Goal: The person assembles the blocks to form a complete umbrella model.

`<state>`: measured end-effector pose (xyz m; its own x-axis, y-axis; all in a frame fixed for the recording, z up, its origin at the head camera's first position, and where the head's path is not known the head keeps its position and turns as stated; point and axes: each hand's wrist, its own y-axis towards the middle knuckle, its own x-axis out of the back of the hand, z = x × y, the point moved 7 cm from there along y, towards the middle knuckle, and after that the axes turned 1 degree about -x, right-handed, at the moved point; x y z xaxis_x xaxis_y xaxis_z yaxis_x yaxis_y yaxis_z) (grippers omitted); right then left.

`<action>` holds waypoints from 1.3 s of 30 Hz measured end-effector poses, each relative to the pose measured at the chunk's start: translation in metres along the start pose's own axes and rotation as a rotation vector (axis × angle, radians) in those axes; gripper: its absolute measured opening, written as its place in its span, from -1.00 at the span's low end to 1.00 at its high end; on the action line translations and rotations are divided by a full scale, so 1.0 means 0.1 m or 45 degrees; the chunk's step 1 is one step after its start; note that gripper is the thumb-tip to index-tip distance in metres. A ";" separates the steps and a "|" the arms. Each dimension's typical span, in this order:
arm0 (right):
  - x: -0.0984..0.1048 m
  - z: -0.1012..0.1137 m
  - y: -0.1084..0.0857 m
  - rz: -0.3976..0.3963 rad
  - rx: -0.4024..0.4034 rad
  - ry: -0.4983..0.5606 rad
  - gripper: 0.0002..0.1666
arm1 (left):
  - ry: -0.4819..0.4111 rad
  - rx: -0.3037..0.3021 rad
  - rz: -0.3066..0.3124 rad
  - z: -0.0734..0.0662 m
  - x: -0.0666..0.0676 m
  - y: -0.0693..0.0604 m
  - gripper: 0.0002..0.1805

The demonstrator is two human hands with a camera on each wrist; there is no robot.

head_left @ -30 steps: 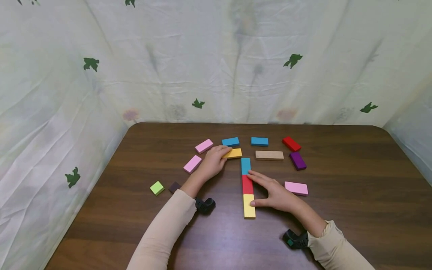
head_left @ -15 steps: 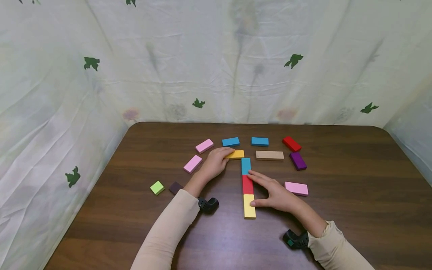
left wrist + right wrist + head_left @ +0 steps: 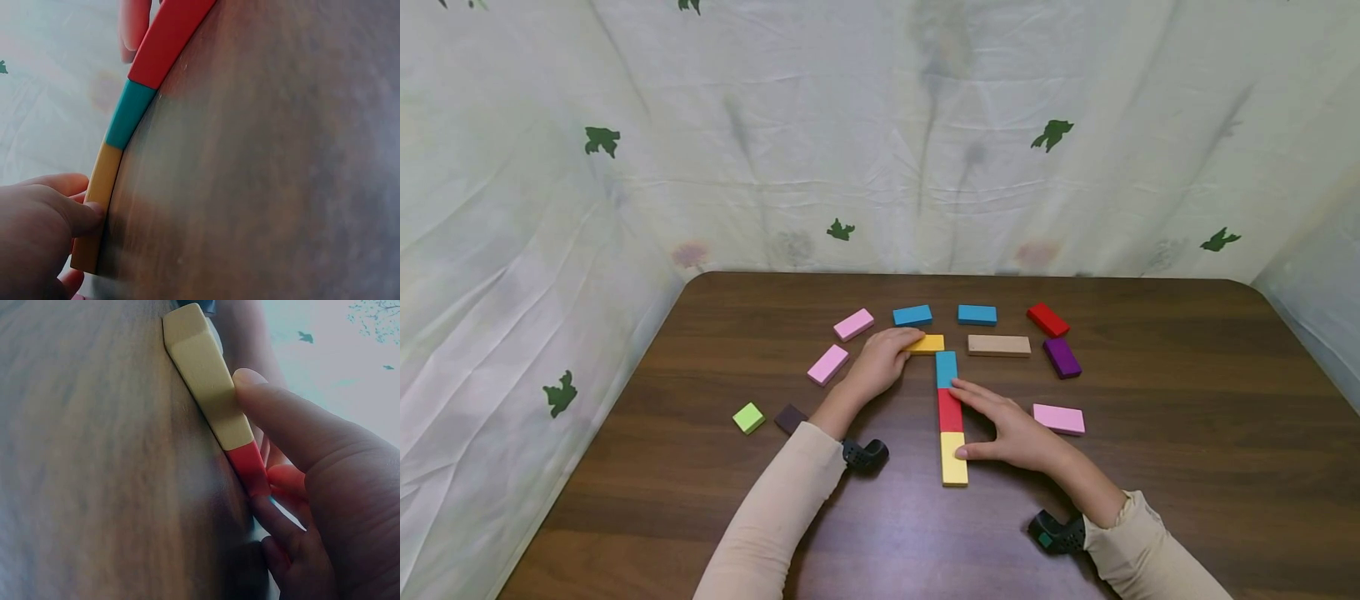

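Pinching orange block [image 3: 930, 343] w/ L hand [image 3: 878, 363], nudge gently vs. teal block [image 3: 946, 367]; steady yellow block [image 3: 953, 468] w/ R hand [image 3: 1013, 429], straight-fingered.

From the middle red block [image 3: 950, 410]: yellow block [image 3: 954, 468] at six o'clock, orange block [image 3: 932, 343] at eleven, green-leafed white cloth [image 3: 880, 150] at twelve.

Head view: left end of orange block [image 3: 931, 343], mid-frame, hidden under left-hand grip [image 3: 880, 363]; right corner of dark block [image 3: 789, 418], left of centre, covered by left sleeve [image 3: 775, 517]; left sleeve and right sleeve [image 3: 1150, 546] cut by bottom edge. Left wrist view: red block [image 3: 170, 45] cut by top edge. Right wrist view: bench [image 3: 106, 481] blurred; dark patch [image 3: 240, 569], bottom centre, unidentifiable
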<state>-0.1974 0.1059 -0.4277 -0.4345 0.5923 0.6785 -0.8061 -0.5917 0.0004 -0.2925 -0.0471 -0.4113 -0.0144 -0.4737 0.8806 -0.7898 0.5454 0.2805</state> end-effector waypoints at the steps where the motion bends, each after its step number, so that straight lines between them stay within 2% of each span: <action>1: 0.00 0.00 0.00 -0.001 0.000 0.000 -0.02 | 0.003 0.002 0.003 0.00 0.00 0.00 -0.62; 19: 0.00 -0.01 0.00 -0.005 -0.008 -0.008 -0.01 | -0.025 0.014 -0.016 -0.01 0.03 -0.04 -0.61; 31: -0.01 -0.02 0.00 -0.003 -0.009 -0.001 -0.01 | -0.038 0.081 0.076 -0.17 -0.03 -0.05 -0.59; 39: -0.01 -0.02 0.00 -0.006 0.000 0.012 -0.02 | -0.054 0.094 0.132 -0.15 -0.07 -0.08 -0.57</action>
<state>-0.1980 0.1062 -0.4293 -0.4343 0.6001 0.6717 -0.8081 -0.5890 0.0037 -0.2766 -0.0378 -0.4141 -0.1230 -0.4474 0.8858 -0.8259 0.5410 0.1585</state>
